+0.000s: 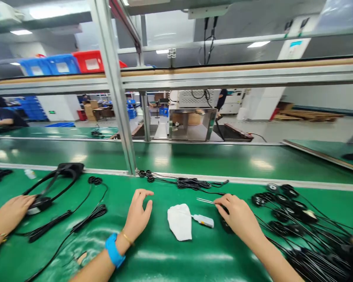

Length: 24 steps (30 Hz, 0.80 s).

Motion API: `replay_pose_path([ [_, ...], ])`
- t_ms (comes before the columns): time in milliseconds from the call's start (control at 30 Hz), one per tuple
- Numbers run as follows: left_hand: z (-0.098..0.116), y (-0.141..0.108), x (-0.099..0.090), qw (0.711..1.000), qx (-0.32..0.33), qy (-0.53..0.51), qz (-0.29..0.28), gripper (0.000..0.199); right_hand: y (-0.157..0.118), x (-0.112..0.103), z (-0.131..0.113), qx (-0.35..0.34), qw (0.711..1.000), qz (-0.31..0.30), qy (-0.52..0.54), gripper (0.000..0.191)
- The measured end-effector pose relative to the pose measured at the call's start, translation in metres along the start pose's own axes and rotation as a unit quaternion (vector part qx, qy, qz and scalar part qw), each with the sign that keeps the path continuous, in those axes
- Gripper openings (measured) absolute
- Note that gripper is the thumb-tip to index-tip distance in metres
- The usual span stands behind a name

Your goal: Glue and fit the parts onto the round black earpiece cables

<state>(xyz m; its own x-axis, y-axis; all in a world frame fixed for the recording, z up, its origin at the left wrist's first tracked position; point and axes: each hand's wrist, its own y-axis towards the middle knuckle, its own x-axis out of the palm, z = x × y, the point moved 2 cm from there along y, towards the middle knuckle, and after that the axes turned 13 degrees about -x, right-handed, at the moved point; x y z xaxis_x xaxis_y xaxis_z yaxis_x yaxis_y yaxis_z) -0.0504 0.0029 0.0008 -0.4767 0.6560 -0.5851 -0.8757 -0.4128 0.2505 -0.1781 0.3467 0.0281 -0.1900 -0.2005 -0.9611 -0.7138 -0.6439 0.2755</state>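
Note:
My left hand (137,213), with a blue band on its wrist, hovers over the green bench, thumb and fingers apart and nothing between them. Between the thumb and fingers of my right hand (235,213) is a pair of tweezers (206,201), tips pointing left. Part of a black round piece (226,226) shows under that hand; the rest is hidden. A folded white cloth (180,222) lies between my hands. The nozzle of a small white bottle (203,220) on its side touches the cloth's right edge. Behind them lies a bundled black cable (192,183).
Many black round parts with cables (285,211) are heaped at right. At far left, a co-worker's hand (13,211) touches a black headset (69,170). Another cable (90,217) lies nearby. A metal post (114,86) rises behind my left hand, before a green conveyor belt (194,156).

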Motion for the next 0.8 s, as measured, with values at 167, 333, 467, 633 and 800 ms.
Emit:
replay_pose_path([
  [167, -0.041, 0.037, -0.013, 0.991, -0.058, 0.088, 0.082, 0.046, 0.009, 0.016, 0.014, -0.027, 0.998, -0.032, 0.057, 0.035],
  [333, -0.044, 0.071, -0.001, 0.988, -0.026, 0.139, 0.064, 0.066, 0.043, 0.011, 0.021, -0.032, 0.996, -0.047, 0.064, 0.038],
  [467, -0.032, 0.109, 0.016, 0.986, -0.005, 0.161, 0.033, 0.08, 0.098, 0.017, 0.02, -0.068, 0.992, -0.075, 0.072, 0.048],
  [633, -0.025, 0.122, 0.037, 0.982, -0.009, 0.19, -0.014, 0.069, 0.136, 0.04, 0.022, -0.141, 0.969, -0.171, 0.11, 0.069],
  [800, -0.025, 0.104, 0.039, 0.978, -0.029, 0.205, -0.007, 0.048, 0.139, 0.086, 0.061, -0.186, 0.947, -0.222, 0.135, 0.073],
])
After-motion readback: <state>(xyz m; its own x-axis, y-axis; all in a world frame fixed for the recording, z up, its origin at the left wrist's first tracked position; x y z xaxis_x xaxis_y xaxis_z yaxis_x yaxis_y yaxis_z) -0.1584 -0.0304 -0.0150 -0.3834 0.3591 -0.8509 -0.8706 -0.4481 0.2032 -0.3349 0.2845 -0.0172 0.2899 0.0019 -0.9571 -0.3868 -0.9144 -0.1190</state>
